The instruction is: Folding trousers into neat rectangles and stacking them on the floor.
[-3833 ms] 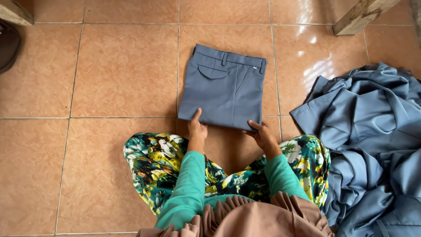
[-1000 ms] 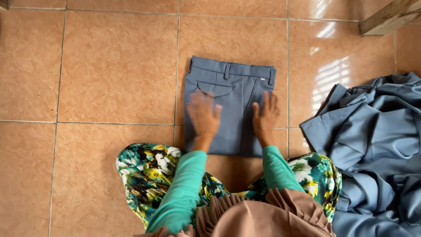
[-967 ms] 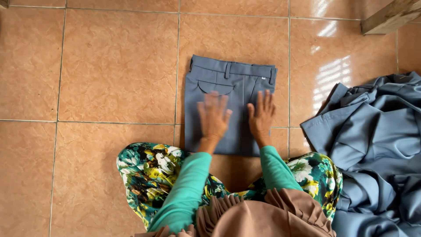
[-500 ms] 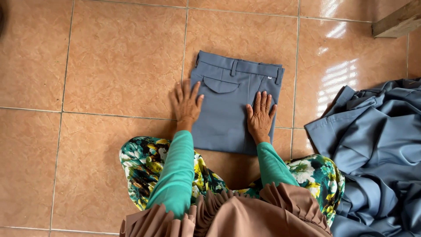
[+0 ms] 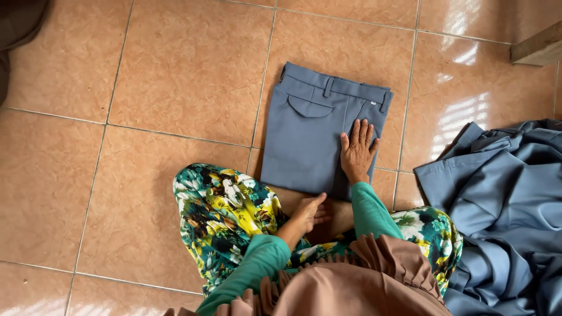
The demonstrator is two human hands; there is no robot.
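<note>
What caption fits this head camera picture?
Right hand flat on folded grey trousers, left hand at their near edge.

Left hand [image 5: 310,212] now off the folded trousers [image 5: 313,137], drawn back to their near edge by the knees. Right hand [image 5: 357,149] shifted further up, toward the waistband.

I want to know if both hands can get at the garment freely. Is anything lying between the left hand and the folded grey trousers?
Nothing visible does. The left hand sits by the near edge of the folded grey trousers, with only bare floor tile between. The right hand rests flat on them.
</note>
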